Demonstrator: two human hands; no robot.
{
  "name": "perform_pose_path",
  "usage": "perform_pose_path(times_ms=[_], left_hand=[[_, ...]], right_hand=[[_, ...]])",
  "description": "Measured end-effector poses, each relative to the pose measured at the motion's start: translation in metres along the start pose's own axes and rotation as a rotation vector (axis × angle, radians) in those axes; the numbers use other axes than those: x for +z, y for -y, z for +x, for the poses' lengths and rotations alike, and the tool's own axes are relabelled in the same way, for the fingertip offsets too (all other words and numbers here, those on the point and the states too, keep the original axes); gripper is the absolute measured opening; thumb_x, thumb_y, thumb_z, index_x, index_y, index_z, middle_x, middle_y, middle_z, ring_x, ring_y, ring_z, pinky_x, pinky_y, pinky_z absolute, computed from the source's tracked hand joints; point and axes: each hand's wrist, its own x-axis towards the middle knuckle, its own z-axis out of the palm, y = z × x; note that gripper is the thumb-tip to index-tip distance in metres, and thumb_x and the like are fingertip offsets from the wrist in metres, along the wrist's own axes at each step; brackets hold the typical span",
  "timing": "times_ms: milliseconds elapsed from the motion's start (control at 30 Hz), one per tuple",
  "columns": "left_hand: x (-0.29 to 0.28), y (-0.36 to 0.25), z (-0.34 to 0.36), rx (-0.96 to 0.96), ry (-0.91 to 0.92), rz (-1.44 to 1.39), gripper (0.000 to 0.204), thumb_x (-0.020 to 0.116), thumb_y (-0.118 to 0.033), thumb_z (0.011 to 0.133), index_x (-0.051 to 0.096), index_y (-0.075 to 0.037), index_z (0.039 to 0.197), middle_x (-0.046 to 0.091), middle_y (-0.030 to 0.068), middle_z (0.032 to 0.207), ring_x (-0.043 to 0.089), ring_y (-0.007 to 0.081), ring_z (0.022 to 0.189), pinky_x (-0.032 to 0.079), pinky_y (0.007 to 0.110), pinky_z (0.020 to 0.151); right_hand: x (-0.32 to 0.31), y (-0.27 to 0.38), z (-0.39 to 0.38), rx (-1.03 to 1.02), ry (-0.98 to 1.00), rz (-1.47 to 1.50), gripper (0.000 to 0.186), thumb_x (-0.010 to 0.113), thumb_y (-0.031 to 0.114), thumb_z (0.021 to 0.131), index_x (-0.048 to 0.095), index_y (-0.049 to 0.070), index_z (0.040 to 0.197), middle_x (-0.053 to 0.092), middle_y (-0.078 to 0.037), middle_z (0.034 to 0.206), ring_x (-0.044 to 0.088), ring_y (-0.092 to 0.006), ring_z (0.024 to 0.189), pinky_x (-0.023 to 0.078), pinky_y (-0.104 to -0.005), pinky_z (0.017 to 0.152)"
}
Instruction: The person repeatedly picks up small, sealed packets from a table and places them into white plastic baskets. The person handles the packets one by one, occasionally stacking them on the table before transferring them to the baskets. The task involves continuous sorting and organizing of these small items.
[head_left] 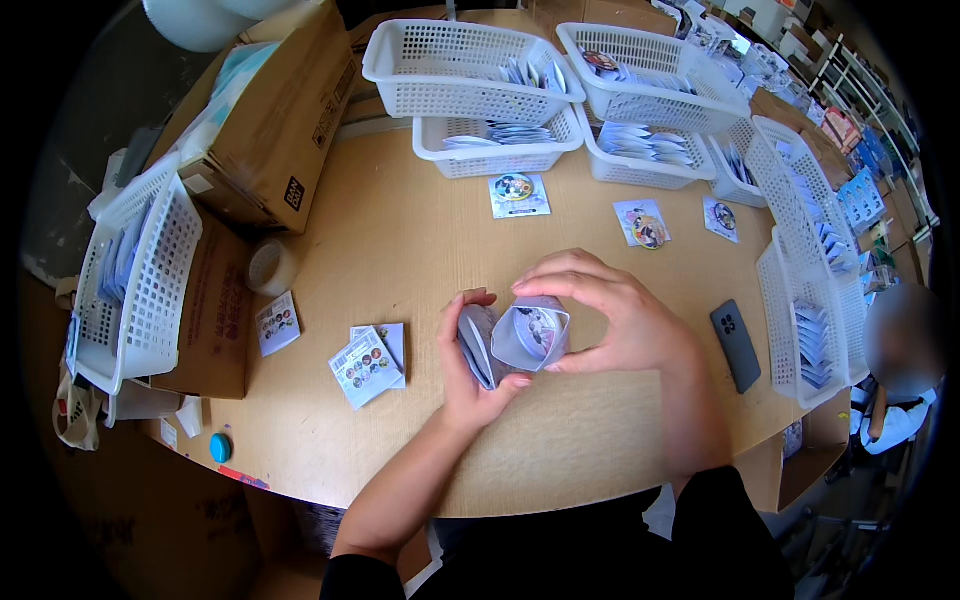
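Note:
My left hand [462,375] grips a stack of grey foil packets [478,342] upright above the wooden table [400,250]. My right hand [612,315] pinches one packet [533,335] from that stack and holds it squeezed open into a ring, with a round picture badge showing inside. Both hands meet at the middle of the table near its front edge.
Small printed leaflets [368,362] and a card [277,322] lie left of my hands. Badges on packets [517,192] [644,224] [721,216] lie ahead. White baskets [455,70] [650,65] [805,300] [135,285] ring the table. A dark phone [735,345], tape roll [270,266], cardboard box [285,120]. A person [900,370] is at right.

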Motion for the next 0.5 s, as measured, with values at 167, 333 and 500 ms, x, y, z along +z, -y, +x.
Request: perform_pose_path(times_ms=[167, 333, 500], left_hand=[[-0.004, 0.005, 0.001, -0.015, -0.025, 0.055, 0.129, 0.093, -0.066, 0.084, 0.022, -0.004, 0.172, 0.044, 0.0248, 0.161, 0.053, 0.0401, 0.144, 0.044, 0.058, 0.118], [0.0, 0.001, 0.006, -0.067, -0.063, 0.105, 0.13, 0.091, -0.07, 0.084, 0.024, -0.003, 0.172, 0.044, 0.023, 0.161, 0.054, 0.0398, 0.143, 0.042, 0.059, 0.122], [0.0, -0.006, 0.009, -0.113, -0.05, 0.149, 0.119, 0.084, -0.068, 0.091, 0.026, -0.006, 0.174, 0.045, 0.0199, 0.163, 0.053, 0.0379, 0.146, 0.045, 0.055, 0.119]], right_hand=[[-0.013, 0.003, -0.004, 0.023, -0.037, -0.024, 0.079, 0.1, 0.005, 0.069, 0.072, 0.008, 0.143, 0.07, -0.011, 0.143, 0.067, -0.0307, 0.133, 0.056, -0.0432, 0.113], [-0.032, 0.009, -0.015, 0.153, -0.158, -0.024, 0.094, 0.096, 0.007, 0.076, 0.055, 0.014, 0.161, 0.067, -0.013, 0.146, 0.063, -0.0328, 0.14, 0.053, -0.045, 0.117], [-0.063, 0.014, -0.04, 0.176, -0.556, -0.167, 0.106, 0.097, 0.009, 0.077, 0.048, 0.018, 0.17, 0.065, -0.017, 0.144, 0.065, -0.0339, 0.135, 0.054, -0.0448, 0.114]])
